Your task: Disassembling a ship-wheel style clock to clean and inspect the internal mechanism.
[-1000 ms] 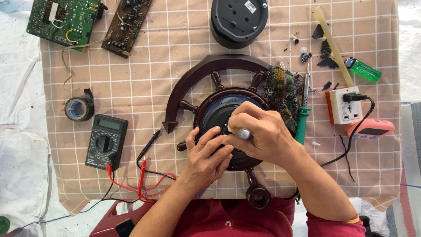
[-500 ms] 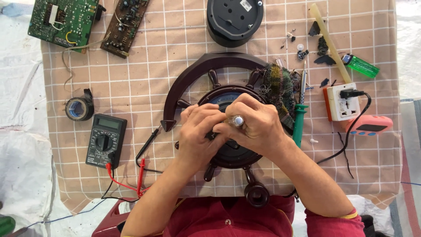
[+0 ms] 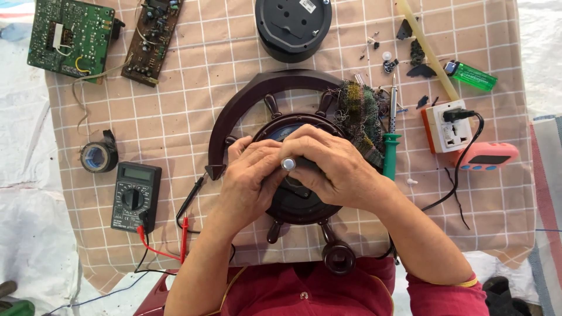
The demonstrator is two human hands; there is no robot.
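Observation:
A dark brown clock shaped like a ship's wheel lies face down on the checked cloth. Both of my hands meet over its round black back. My right hand grips a small dark tool with a round silver end that points up at the camera. My left hand closes in from the left, its fingertips pinching the same tool just beside the silver end. The tool's tip and the centre of the clock's back are hidden under my fingers.
A multimeter with red and black probes lies at the left, near a tape roll. Two circuit boards sit at the top left and a black round housing at the top. A green-handled soldering iron, socket block, lighter and pink device lie at the right.
Both hands have moved up a little over the clock's back. My left hand has closed in against the right hand onto the tool.

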